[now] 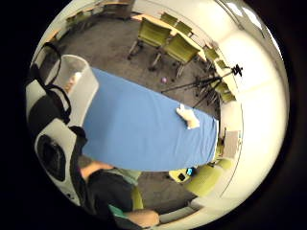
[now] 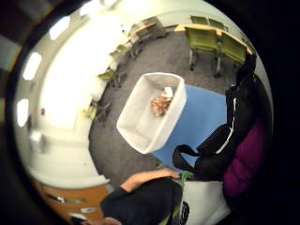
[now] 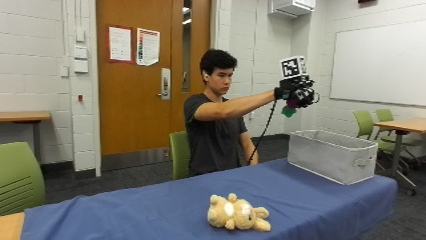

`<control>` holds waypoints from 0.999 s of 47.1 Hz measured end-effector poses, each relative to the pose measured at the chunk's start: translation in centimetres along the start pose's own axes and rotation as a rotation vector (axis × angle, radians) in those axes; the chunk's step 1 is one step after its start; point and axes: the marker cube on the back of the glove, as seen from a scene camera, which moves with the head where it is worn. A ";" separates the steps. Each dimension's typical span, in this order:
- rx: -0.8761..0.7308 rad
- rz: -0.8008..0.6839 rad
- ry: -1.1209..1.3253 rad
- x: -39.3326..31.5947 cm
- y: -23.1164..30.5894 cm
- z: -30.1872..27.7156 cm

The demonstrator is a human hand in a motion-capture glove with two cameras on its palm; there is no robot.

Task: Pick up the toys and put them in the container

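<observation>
One purple toy (image 3: 290, 109) is gripped in the raised gloved right hand (image 3: 295, 93), right of centre, above the grey container (image 3: 331, 155). Lower centre, a plush bear (image 3: 237, 213) is seen lying on the blue table (image 3: 133, 212).

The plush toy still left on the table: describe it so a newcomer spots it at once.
Start at the long blue table. The grey container stands at one end; towards the other end, lying alone on the cloth, is the tan plush toy. It is the only soft, furry thing on the tabletop.
</observation>
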 end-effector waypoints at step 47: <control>-0.069 -0.023 0.112 -3.1 -5.3 0.3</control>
